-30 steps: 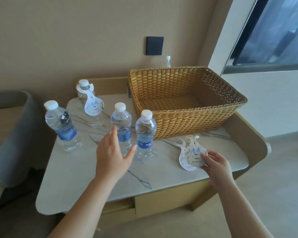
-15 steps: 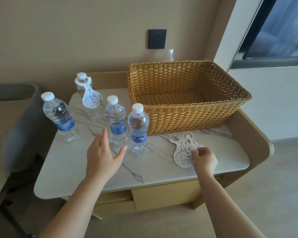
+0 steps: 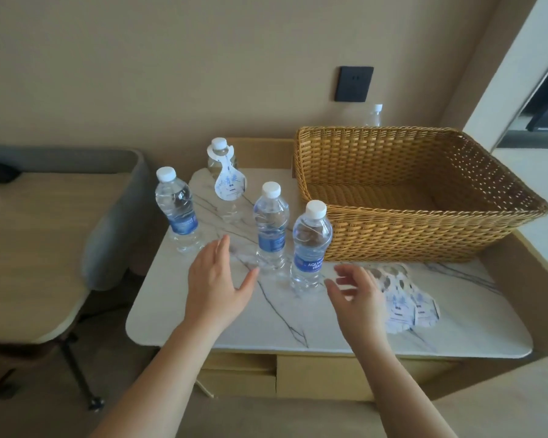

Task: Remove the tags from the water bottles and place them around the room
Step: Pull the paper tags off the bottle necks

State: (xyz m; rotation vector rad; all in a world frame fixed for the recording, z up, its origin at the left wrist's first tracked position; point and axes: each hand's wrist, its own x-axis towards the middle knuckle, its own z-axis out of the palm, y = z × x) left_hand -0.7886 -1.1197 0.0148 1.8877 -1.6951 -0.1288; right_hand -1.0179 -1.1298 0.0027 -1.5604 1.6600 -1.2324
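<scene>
Tags (image 3: 407,306) beside empty hands (image 3: 217,287)

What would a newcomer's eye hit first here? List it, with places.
The big wicker basket at the table's right rear. Then four water bottles left of it, the rear bottle alone wearing a neck tag. Both hands, left hand and right hand, hover open up front, loose tags lying beside the right.

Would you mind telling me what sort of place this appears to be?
Probably a hotel guest room. Sealed water bottles, one still wearing a paper neck tag, stand on a marble-topped side table beside a wicker basket, with an upholstered chair and a window nearby.
</scene>
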